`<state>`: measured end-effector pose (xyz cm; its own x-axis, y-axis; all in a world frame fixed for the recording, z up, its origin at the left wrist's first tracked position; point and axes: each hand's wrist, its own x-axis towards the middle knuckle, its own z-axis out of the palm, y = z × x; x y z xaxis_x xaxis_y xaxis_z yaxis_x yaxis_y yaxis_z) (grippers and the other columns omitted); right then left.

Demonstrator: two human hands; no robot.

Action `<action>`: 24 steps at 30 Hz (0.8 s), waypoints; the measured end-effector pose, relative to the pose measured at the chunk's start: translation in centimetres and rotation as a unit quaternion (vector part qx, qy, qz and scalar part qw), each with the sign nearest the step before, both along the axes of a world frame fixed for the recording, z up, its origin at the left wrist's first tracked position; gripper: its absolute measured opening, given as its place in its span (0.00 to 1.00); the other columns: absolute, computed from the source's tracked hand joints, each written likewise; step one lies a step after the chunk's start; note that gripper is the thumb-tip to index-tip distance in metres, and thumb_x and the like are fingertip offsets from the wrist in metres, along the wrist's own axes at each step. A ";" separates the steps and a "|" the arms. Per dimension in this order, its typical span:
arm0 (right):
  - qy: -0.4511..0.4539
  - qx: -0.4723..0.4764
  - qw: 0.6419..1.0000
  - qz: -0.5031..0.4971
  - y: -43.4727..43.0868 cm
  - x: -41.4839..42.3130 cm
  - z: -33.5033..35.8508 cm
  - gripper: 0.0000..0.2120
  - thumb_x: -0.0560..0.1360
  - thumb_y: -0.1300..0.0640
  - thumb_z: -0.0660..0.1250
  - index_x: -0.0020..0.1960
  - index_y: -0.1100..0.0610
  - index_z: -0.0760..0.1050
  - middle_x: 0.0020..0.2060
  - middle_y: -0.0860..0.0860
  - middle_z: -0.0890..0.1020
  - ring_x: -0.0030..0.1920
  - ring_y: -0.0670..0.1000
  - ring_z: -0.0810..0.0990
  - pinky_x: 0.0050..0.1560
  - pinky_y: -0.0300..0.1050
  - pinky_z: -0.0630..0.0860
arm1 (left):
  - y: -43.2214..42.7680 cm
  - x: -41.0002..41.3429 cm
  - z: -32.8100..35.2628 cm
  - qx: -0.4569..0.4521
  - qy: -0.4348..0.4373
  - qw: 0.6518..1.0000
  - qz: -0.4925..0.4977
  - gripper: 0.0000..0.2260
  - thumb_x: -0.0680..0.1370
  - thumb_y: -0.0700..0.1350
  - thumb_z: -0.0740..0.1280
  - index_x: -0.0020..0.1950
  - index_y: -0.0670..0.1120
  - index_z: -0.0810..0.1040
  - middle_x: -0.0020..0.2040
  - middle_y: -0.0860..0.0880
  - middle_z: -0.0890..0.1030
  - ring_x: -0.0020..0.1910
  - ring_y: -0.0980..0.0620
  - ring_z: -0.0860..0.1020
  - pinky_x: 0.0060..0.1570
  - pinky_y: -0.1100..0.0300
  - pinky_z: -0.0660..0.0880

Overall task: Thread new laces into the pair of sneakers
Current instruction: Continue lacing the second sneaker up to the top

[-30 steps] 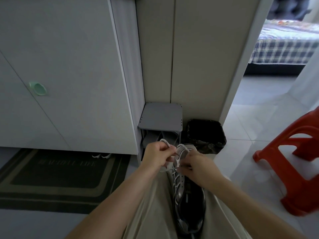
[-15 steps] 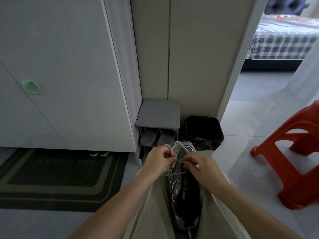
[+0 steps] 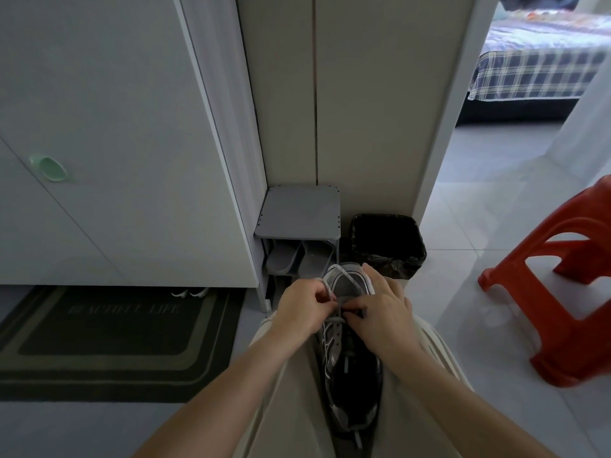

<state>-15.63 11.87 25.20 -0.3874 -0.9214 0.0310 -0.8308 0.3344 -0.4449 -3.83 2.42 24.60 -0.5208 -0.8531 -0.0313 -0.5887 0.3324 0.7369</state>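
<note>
Over at nine o'clock the dark doormat (image 3: 109,342) lay flat on the floor, nothing doing there. At centre, the sneaker (image 3: 352,365) was wedged between the person's knees, toe pointing away to twelve o'clock. The left hand (image 3: 302,309) sat at the shoe's ten o'clock, fingers curled in and pinching the white lace (image 3: 334,282), which looped up over the toe. The right hand (image 3: 380,309) came in from two o'clock, thumb and forefinger pressed together low at the eyelet row, the other fingers spread over the toe cap; whether they pinched the lace tip, I could not tell. This looked like the early eyelets, so plenty left, and only one shoe was in hand. The smart play here: keep the left hand's side taut, feed the tip straight through, then even the two ends before crossing. Slack risked a twisted lace. At three o'clock the red stool (image 3: 558,292) stood well apart.
</note>
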 end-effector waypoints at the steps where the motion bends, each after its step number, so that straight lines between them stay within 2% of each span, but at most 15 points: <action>1: -0.013 0.007 1.000 -0.017 0.1 0.2 0.0 0.07 0.73 0.46 0.67 0.49 0.37 0.81 0.75 0.41 0.54 0.71 0.52 0.54 0.64 0.49 0.58 | 0.2 0.0 -0.1 -0.002 -0.004 1.000 0.002 0.11 0.71 0.43 0.72 0.31 0.52 0.76 0.37 0.56 0.81 0.40 0.57 0.80 0.43 0.59 0.78; 4: -0.075 0.002 0.995 -0.066 0.1 0.5 0.0 0.06 0.72 0.45 0.69 0.48 0.35 0.80 0.75 0.41 0.53 0.72 0.50 0.53 0.66 0.49 0.56 | 0.4 -0.3 -0.1 -0.005 -0.004 1.000 0.013 0.08 0.73 0.45 0.72 0.33 0.47 0.80 0.33 0.58 0.78 0.37 0.58 0.79 0.39 0.62 0.75; 8: -0.149 0.010 0.982 -0.112 -0.1 0.9 -0.3 0.07 0.72 0.47 0.70 0.48 0.36 0.80 0.76 0.41 0.54 0.72 0.51 0.55 0.69 0.50 0.55 | 0.3 -0.5 -0.3 -0.025 -0.046 0.998 0.030 0.15 0.78 0.47 0.65 0.37 0.38 0.78 0.30 0.47 0.75 0.30 0.51 0.73 0.31 0.59 0.67; 10: -0.182 0.011 0.974 -0.133 -0.2 1.3 -0.4 0.08 0.71 0.47 0.70 0.49 0.37 0.80 0.76 0.41 0.54 0.71 0.50 0.56 0.71 0.49 0.54 | 0.0 -0.4 -0.2 -0.014 -0.056 0.998 0.032 0.15 0.78 0.47 0.64 0.38 0.37 0.77 0.32 0.44 0.78 0.31 0.49 0.76 0.32 0.59 0.70; 14: -0.190 0.003 0.969 -0.157 -0.6 1.8 -0.6 0.07 0.72 0.47 0.70 0.48 0.37 0.81 0.76 0.41 0.53 0.72 0.50 0.56 0.69 0.49 0.54 | -0.2 -0.2 -0.1 0.048 0.016 0.998 0.045 0.08 0.77 0.43 0.68 0.41 0.41 0.80 0.34 0.48 0.83 0.32 0.60 0.81 0.39 0.59 0.80; 16: -0.182 -0.016 0.969 -0.167 -0.6 2.2 -0.8 0.06 0.72 0.47 0.70 0.48 0.38 0.81 0.76 0.41 0.54 0.72 0.50 0.56 0.69 0.49 0.53 | -0.2 -0.1 -0.1 0.067 0.052 0.994 0.065 0.05 0.75 0.42 0.70 0.41 0.42 0.79 0.33 0.50 0.82 0.33 0.57 0.82 0.41 0.55 0.81; 18: -0.166 -0.044 0.969 -0.177 -0.5 2.7 -1.3 0.06 0.72 0.48 0.69 0.47 0.38 0.81 0.75 0.42 0.55 0.72 0.50 0.55 0.69 0.50 0.53 | -0.1 -0.1 -0.2 0.066 0.068 0.993 0.065 0.07 0.73 0.42 0.72 0.37 0.45 0.76 0.31 0.50 0.81 0.32 0.54 0.82 0.40 0.54 0.81; 21: -0.151 -0.082 0.968 -0.180 -0.2 3.2 -1.9 0.05 0.72 0.49 0.70 0.47 0.39 0.82 0.75 0.42 0.56 0.71 0.49 0.56 0.69 0.51 0.53 | -0.1 -0.3 -0.4 0.026 0.039 0.998 0.046 0.10 0.71 0.46 0.74 0.32 0.50 0.75 0.31 0.52 0.80 0.34 0.52 0.81 0.40 0.53 0.80; 24: -0.144 -0.090 0.970 -0.176 -0.2 3.4 -2.3 0.05 0.72 0.49 0.70 0.47 0.41 0.82 0.75 0.42 0.57 0.71 0.49 0.56 0.69 0.50 0.52 | -0.1 -0.5 -0.6 0.041 0.026 0.997 0.059 0.12 0.70 0.47 0.75 0.32 0.51 0.73 0.32 0.53 0.79 0.35 0.50 0.81 0.41 0.51 0.80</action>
<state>-12.21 11.67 22.90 -0.6932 -0.7203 0.0231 -0.5120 0.4697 -0.7192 -4.33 2.28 24.01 -0.4189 -0.9046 -0.0792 -0.5805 0.1997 0.7894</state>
